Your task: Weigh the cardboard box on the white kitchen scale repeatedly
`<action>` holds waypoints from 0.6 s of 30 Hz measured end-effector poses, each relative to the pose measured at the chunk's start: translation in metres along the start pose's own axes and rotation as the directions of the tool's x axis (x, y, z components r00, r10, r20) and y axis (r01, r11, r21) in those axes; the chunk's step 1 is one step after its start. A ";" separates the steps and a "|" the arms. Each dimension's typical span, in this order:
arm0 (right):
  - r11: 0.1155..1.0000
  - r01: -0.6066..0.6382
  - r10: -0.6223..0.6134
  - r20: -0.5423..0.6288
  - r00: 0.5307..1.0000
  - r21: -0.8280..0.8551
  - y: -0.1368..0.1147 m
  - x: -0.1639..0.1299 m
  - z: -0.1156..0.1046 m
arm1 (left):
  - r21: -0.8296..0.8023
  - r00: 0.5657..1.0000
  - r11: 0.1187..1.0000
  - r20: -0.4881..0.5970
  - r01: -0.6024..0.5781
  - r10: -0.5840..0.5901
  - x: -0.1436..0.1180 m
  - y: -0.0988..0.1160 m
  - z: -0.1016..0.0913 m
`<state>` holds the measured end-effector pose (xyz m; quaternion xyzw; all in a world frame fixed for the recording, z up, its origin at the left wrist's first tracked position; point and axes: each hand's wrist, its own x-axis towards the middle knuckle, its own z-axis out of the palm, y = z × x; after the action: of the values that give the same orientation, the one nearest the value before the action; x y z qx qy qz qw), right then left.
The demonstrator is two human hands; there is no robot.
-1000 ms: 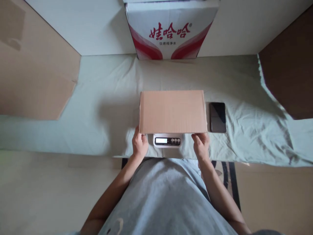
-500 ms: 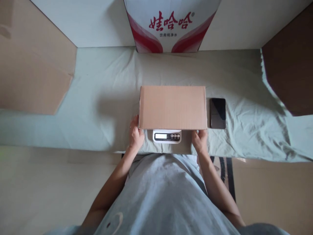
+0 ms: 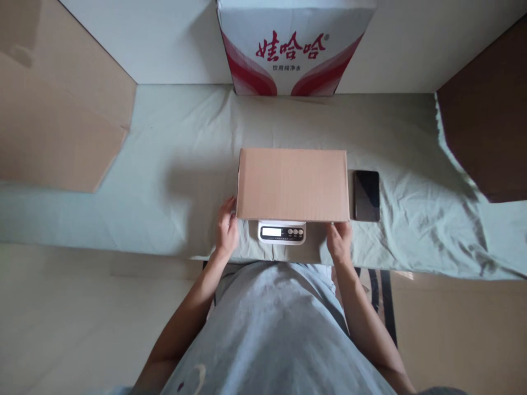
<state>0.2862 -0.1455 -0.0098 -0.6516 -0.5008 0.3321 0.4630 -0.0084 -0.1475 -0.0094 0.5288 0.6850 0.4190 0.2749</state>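
A plain brown cardboard box [image 3: 293, 185] rests over a small white kitchen scale [image 3: 282, 232]. Only the scale's front shows, with a lit display and several round buttons; its plate is hidden beneath the box. At the box's near left corner, my left hand [image 3: 228, 227] is curled against the side with its thumb and fingers. My right hand [image 3: 340, 241] is at the near right corner, thumb by the front edge and the other fingers partly hidden under the box. How firmly either hand grips cannot be made out.
A black smartphone [image 3: 366, 196] lies just right of the box on the green cloth [image 3: 181, 137]. Behind stands a white and red carton [image 3: 292, 66] against the wall. Large cardboard pieces flank the surface at left [image 3: 69, 109] and right [image 3: 489, 120].
The view has shifted slightly, so everything sits a little lower. My left hand's fingers look somewhat looser at the box's side. The box remains over the scale.
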 end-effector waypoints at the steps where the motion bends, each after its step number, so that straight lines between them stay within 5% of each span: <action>1: 1.000 -0.003 0.004 -0.013 1.000 0.022 -0.005 -0.001 -0.003 | -0.025 1.000 1.000 -0.028 0.003 -0.004 -0.002 0.008 -0.004; 5: 0.993 0.018 -0.006 -0.102 0.995 0.120 -0.027 -0.003 -0.008 | -0.190 0.996 0.981 -0.092 -0.032 0.015 -0.011 0.040 -0.015; 10: 0.976 0.000 0.002 -0.012 1.000 0.217 -0.054 0.007 0.000 | -0.211 0.999 0.977 0.002 0.035 -0.036 -0.008 0.063 -0.012; 18: 0.918 0.071 -0.048 -0.068 0.996 0.389 -0.079 0.072 0.014 | -0.292 0.997 0.953 -0.029 -0.080 0.075 0.059 0.100 -0.001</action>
<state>0.2665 -0.0668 0.0611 -0.5397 -0.4304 0.3923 0.6079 0.0226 -0.0822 0.0818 0.5051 0.5965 0.5308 0.3276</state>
